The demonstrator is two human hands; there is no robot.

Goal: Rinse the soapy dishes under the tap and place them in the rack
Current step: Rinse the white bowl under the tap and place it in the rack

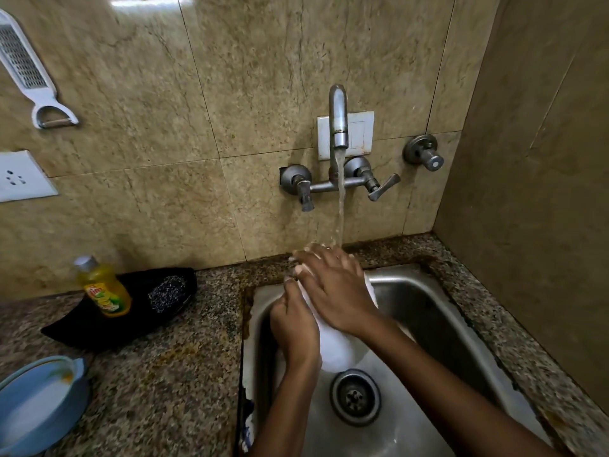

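A white plate [336, 349] is held tilted over the steel sink [438, 324], under the stream from the wall tap [338, 117]. My left hand [295, 328] grips the plate's left edge. My right hand [333, 288] lies flat across its upper face, fingers spread, with water falling on the fingertips. Much of the plate is hidden by both hands. Another white dish [248, 420] leans at the sink's left wall, only its edge showing.
On the granite counter [171, 374] to the left stand a yellow dish-soap bottle [103, 288], a black tray with a steel scrubber [166, 293], and a blue bowl [39, 400] at the near left. A white grater [24, 67] hangs on the wall. The sink drain [356, 397] lies below the plate.
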